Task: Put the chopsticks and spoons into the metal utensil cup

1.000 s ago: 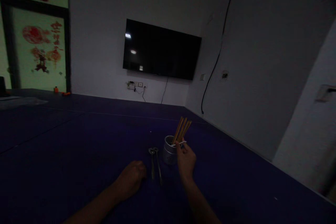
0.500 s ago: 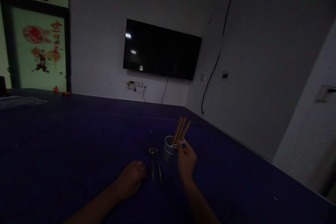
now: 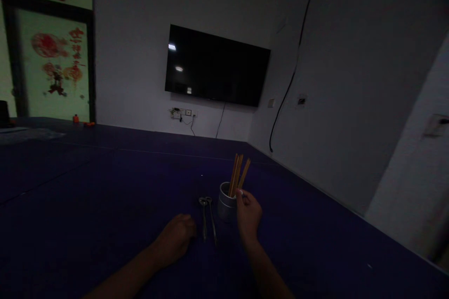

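Note:
A grey metal cup (image 3: 226, 208) stands upright on the dark blue tabletop, holding several wooden chopsticks (image 3: 237, 173) that lean in it. At its right rim, my right hand (image 3: 249, 212) is closed in a pinch on a thin, pale piece; only a bit shows between the fingers, and its kind is unclear. Two metal spoons (image 3: 204, 219) lie side by side just left of the cup, bowls pointing away from me. My left hand (image 3: 178, 236) rests on the table left of the spoons, fingers curled, with nothing visible in it.
The wide blue table (image 3: 122, 187) reaches to the far wall, where a television (image 3: 217, 65) hangs. Clear plastic sheeting (image 3: 31, 135) and small orange objects (image 3: 89, 124) lie at the far left. A black cable (image 3: 289, 84) runs down the right wall.
My right hand has dipped slightly at the cup's rim, and less of the pale piece shows. The chopsticks have shifted a little left and stand steeper. My left hand stays put.

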Demonstrator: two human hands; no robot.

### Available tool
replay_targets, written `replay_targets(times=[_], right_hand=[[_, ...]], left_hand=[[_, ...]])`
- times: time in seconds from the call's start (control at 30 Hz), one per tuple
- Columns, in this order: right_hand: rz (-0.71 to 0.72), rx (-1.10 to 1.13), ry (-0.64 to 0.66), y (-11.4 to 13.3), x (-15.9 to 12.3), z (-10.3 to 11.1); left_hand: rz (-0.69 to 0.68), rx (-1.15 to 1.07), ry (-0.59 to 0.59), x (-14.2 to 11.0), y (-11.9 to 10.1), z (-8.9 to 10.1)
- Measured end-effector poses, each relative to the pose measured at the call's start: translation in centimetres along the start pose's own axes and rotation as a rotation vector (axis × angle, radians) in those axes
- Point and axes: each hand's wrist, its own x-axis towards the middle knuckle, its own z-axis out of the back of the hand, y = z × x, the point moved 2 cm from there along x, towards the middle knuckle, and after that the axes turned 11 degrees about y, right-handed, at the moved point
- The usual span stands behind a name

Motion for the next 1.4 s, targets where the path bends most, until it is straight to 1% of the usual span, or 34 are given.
replay_targets(times=[0.2,0.27,0.33,0.4,0.47,0.53,0.6,0.63,0.7,0.73,0.77,0.83,0.9,1.13,1.4], right_hand=[[-0.004,0.015,-0.031,0.1,0.0,0.0],[0.005,-0.011,-0.052,0.2,-0.1,0.0],[0.04,-0.08,-0.09,0.5,-0.3,0.2],[0.105,-0.178,-0.121,0.9,-0.7,0.2],[0.199,-0.297,-0.11,1.5,-1.3,0.0],[0.303,-0.434,-0.018,2.1,-1.9,-0.7],[0.369,-0.587,0.168,2.6,-2.6,-1.7],[0.371,-0.665,0.284,2.7,-3.0,-2.3],[0.323,-0.814,0.497,2.8,-3.7,-3.4],[0.283,-0.88,0.579,2.8,-4.0,-3.9],[0.247,-0.933,0.645,2.7,-4.2,-4.2],[0.199,-0.994,0.727,2.4,-4.6,-4.7],[0.177,-1.018,0.758,2.1,-4.8,-5.0],[0.126,-1.052,0.753,1.6,-5.0,-5.0],[0.146,-1.08,0.788,1.2,-5.1,-5.2]], left_hand=[[-0.016,-0.01,-0.023,0.0,0.1,-0.1],[-0.017,-0.013,-0.028,0.0,0.1,-0.1],[-0.011,-0.017,-0.031,-0.1,0.0,0.0],[-0.003,-0.02,-0.029,-0.1,0.1,0.0],[-0.001,-0.018,-0.025,-0.1,0.1,-0.1],[-0.012,-0.013,-0.017,0.0,0.1,-0.1],[-0.02,-0.013,-0.01,0.0,0.1,0.0],[-0.018,-0.013,-0.005,0.0,0.0,0.1],[-0.009,-0.01,0.004,0.0,-0.1,0.3],[-0.006,-0.006,0.008,0.0,-0.1,0.3],[-0.005,-0.001,0.009,0.0,-0.2,0.4],[-0.003,0.008,0.005,0.0,-0.2,0.3],[0.005,0.011,0.001,0.0,-0.1,0.2],[0.016,0.01,0.012,0.0,-0.1,0.1],[0.009,-0.018,0.007,-0.2,-0.3,0.4]])
